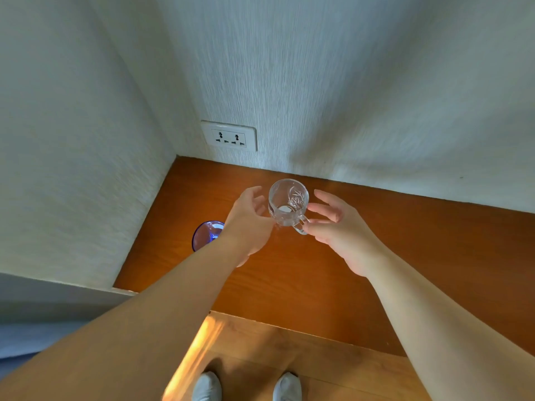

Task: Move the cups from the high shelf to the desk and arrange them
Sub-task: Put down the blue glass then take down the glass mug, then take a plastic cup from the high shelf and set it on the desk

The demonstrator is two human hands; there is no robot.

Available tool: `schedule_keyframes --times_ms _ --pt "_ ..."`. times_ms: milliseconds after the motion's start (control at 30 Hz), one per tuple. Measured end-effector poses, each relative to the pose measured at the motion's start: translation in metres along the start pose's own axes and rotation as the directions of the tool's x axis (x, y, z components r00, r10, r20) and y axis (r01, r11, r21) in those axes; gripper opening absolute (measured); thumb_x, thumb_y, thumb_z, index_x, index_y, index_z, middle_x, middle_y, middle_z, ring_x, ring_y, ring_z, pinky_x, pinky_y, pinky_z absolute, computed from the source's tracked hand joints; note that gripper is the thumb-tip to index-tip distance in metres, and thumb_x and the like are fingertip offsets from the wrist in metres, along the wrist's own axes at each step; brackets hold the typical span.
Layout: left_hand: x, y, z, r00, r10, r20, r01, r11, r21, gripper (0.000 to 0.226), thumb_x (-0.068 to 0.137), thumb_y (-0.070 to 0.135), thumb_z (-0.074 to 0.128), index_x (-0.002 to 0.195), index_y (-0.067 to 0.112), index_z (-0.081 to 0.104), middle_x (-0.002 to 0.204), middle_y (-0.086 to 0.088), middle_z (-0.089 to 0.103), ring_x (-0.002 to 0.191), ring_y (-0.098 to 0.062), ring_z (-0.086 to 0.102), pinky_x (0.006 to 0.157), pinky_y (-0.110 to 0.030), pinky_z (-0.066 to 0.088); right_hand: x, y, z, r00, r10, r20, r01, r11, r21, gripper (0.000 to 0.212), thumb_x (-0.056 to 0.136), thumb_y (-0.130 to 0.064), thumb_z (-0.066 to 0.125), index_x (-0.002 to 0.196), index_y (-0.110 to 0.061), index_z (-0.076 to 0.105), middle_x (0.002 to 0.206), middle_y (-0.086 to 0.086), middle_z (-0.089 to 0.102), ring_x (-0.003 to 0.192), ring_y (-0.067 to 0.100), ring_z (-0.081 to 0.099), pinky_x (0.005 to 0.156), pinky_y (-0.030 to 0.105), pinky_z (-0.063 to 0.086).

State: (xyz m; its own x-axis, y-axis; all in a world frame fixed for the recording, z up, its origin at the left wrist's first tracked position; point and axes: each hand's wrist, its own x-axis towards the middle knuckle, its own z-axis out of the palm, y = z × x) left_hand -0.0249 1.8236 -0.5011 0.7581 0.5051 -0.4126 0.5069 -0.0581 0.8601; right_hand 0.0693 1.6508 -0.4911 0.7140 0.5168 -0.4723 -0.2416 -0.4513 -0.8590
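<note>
1. Your left hand [249, 221] reaches over the bench [376, 250] with its fingers [256, 195] apart and loosely curved. They sit just beside the left wall of the clear glass cup [288, 205]; whether they touch it cannot be told.
2. Your right hand [341, 230] sits on the opposite side of the cup. Its fingers [320, 209] are spread, and the lower ones lie against the cup's handle [301, 227]. No finger is visibly curled round the handle.
3. The clear glass cup stands upright between your two hands, mouth up, with a cut pattern on its wall. Its handle points toward your right fingers. Whether its base rests on the bench cannot be told.
4. A blue glass cup [207, 234] stands on the bench to the left of your left fingers, partly hidden behind your left forearm and close to the side wall.
5. A double wall socket [228, 136] is mounted on the wall beyond your left fingers, above the far corner of the bench.
6. Your two feet in white shoes [207, 386] are on the wooden floor [260, 348] below the near edge of the bench.
</note>
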Motion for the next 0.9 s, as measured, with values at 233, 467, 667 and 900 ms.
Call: schedule_keyframes --times_ms 233,467,667,900 --pt "-0.033 0.012 -0.01 0.994 -0.021 -0.104 0.019 1.0 -0.024 0.067 0.095 0.012 0.069 0.154 0.029 0.04 0.154 0.003 0.054 0.135 -0.016 0.055 0.093 -0.028 0.048 -0.021 -0.008 0.001 0.999 0.003 -0.047 0.002 0.993 0.121 0.074 0.09 -0.017 0.077 0.153 -0.033 0.042 0.153 -0.002 0.054 0.136 0.024 0.055 0.116 0.053 0.042" --pt "-0.085 0.03 -0.028 0.978 -0.094 -0.184 0.079 0.993 -0.086 0.047 0.1 0.027 0.064 0.143 0.04 0.049 0.133 0.018 0.059 0.116 -0.012 0.056 0.085 -0.031 0.055 -0.074 -0.025 0.01 0.996 0.0 -0.095 0.024 0.969 0.248 0.07 0.091 -0.018 0.076 0.151 -0.034 0.044 0.15 -0.002 0.055 0.134 0.023 0.057 0.116 0.051 0.041" --pt "-0.131 0.047 -0.058 0.979 -0.121 -0.165 0.089 0.978 -0.188 0.04 0.103 0.028 0.06 0.142 0.036 0.053 0.126 0.008 0.063 0.114 -0.016 0.062 0.101 -0.044 0.055 -0.136 -0.048 0.026 0.984 -0.071 -0.163 0.116 0.951 0.285 0.071 0.089 -0.016 0.078 0.149 -0.034 0.045 0.141 -0.006 0.06 0.132 0.02 0.058 0.115 0.049 0.044" --pt "-0.211 0.073 -0.121 0.997 0.0 -0.075 -0.027 0.935 -0.354 0.027 0.105 0.031 0.055 0.131 0.024 0.055 0.135 -0.002 0.065 0.129 -0.022 0.06 0.112 -0.043 0.047 -0.214 -0.097 0.073 0.94 -0.241 -0.242 0.309 0.901 0.304 0.052 0.094 -0.016 0.072 0.14 -0.03 0.052 0.136 0.003 0.064 0.127 0.024 0.063 0.106 0.043 0.052"
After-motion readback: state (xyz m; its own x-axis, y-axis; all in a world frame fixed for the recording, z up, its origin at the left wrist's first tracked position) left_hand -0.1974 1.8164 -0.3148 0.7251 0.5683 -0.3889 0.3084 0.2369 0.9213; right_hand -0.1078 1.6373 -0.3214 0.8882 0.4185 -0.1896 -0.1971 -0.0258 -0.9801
